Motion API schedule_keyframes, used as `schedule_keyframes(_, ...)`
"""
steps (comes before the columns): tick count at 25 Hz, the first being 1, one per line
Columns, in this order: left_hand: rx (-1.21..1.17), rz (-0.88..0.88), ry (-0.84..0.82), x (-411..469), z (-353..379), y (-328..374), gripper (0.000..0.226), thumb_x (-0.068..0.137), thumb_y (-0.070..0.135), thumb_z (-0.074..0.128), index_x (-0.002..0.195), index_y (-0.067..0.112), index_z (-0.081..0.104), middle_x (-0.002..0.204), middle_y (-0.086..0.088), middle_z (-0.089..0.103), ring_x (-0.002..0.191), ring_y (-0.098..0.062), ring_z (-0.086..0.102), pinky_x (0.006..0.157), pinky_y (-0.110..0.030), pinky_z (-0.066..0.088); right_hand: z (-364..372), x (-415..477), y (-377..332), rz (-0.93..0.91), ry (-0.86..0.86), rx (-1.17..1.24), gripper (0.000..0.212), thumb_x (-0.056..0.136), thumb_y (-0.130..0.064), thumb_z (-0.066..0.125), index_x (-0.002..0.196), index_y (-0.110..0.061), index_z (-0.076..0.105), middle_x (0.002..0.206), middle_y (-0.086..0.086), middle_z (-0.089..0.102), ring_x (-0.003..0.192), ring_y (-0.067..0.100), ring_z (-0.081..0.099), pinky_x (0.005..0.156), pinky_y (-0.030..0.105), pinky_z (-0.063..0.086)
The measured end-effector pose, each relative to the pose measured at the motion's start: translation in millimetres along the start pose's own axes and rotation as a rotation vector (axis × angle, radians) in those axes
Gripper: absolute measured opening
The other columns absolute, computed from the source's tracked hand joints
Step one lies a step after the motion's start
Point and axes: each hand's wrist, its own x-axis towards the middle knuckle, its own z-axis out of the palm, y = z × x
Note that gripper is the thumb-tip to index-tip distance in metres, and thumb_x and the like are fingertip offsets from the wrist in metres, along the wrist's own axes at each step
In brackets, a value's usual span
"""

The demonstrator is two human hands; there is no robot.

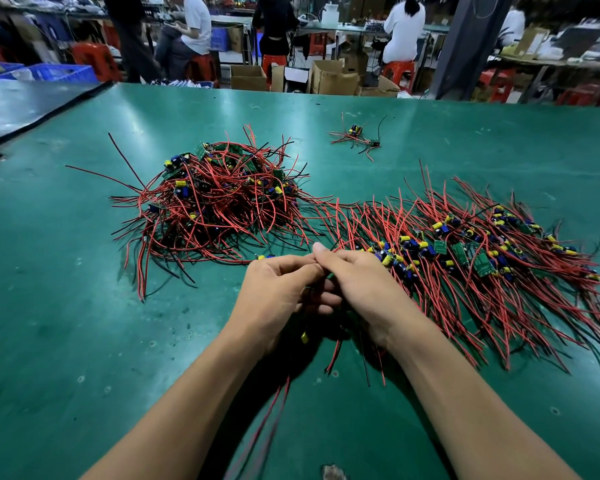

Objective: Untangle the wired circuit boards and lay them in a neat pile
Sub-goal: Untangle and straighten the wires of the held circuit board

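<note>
Tangled heap [219,199] left; laid-out pile [482,258] right; small clump [357,136] behind

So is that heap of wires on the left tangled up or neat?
Tangled. In the left heap red and black wires loop and cross every way, with boards jumbled among them.
</note>
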Motion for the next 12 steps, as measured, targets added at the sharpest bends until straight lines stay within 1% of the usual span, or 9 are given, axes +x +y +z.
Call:
schedule_keyframes(2,0.036,0.007,-0.004,0,0,-2,0.010,0.092,-0.002,0.059,0.088,-0.007,0.067,0.065,-0.017,0.067,0.048,-0.020,0.065,0.047,-0.024,0.056,-1,2,0,0.011,0.003,0.001,0.036,0.100,-0.037,0.060,0.077,-0.016,0.078,0.053,0.000,0.051,0.041,0.013,0.048,0.042,0.021,0.044)
schedule_keyframes(4,0.029,0.003,-0.029,-1,1,-2,0.010,0.091,-0.002,0.060,0.089,-0.010,0.065,0.064,-0.017,0.066,0.047,-0.019,0.064,0.046,-0.024,0.055,-6,4,-1,-0.014,0.009,0.014,0.036,0.101,-0.035,0.058,0.078,-0.017,0.078,0.050,-0.001,0.052,0.040,0.011,0.047,0.042,0.022,0.045)
schedule_keyframes(6,0.022,-0.001,-0.054,-1,1,-1,0.010,0.091,0.000,0.061,0.086,-0.006,0.066,0.063,-0.015,0.066,0.047,-0.019,0.064,0.046,-0.024,0.054,-12,6,-1,-0.109,0.068,-0.089,0.035,0.101,-0.040,0.058,0.080,-0.020,0.078,0.052,0.002,0.053,0.042,0.011,0.046,0.041,0.021,0.041)
schedule_keyframes(8,0.035,-0.009,-0.078,-1,-1,1,0.010,0.091,0.002,0.062,0.082,-0.002,0.066,0.063,-0.014,0.066,0.049,-0.019,0.064,0.047,-0.023,0.053,-16,9,-1,-0.198,0.153,-0.168,0.034,0.098,-0.045,0.060,0.080,-0.023,0.079,0.052,0.003,0.043,0.044,0.012,0.038,0.041,0.020,0.034)
schedule_keyframes(10,0.042,-0.025,-0.113,-2,-2,2,0.010,0.091,0.003,0.063,0.083,-0.002,0.067,0.065,-0.014,0.066,0.050,-0.019,0.064,0.048,-0.023,0.052,-19,11,-2,-0.220,0.214,-0.108,0.033,0.096,-0.043,0.064,0.077,-0.022,0.078,0.047,-0.005,0.034,0.040,0.008,0.031,0.039,0.018,0.029)
schedule_keyframes(12,0.039,-0.032,-0.146,-2,-3,3,0.011,0.091,0.004,0.062,0.083,-0.001,0.068,0.065,-0.013,0.067,0.050,-0.019,0.064,0.048,-0.023,0.053,-19,13,-4,-0.199,0.234,0.042,0.036,0.096,-0.039,0.065,0.070,-0.018,0.076,0.047,-0.009,0.029,0.037,0.004,0.027,0.036,0.016,0.025)
